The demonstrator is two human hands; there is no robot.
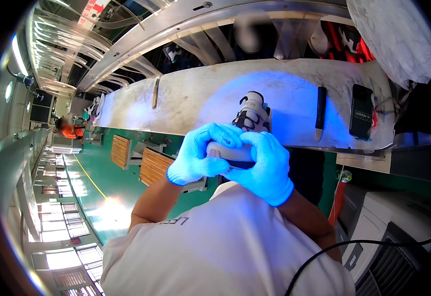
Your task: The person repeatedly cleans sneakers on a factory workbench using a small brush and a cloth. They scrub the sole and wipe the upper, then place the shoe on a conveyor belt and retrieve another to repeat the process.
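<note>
Though near shoe (249,118), knife (320,111) apart.

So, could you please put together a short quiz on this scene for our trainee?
1. Open question: What are the left hand and the right hand holding together?
2. True or false: Both hands are bare.
3. Multiple choice: On the bench, where does the dark phone-like item lie relative to the black-handled tool?
A. To its left
B. To its right
C. On top of it

Key:
1. A shoe
2. False; both wear gloves
3. B
</note>
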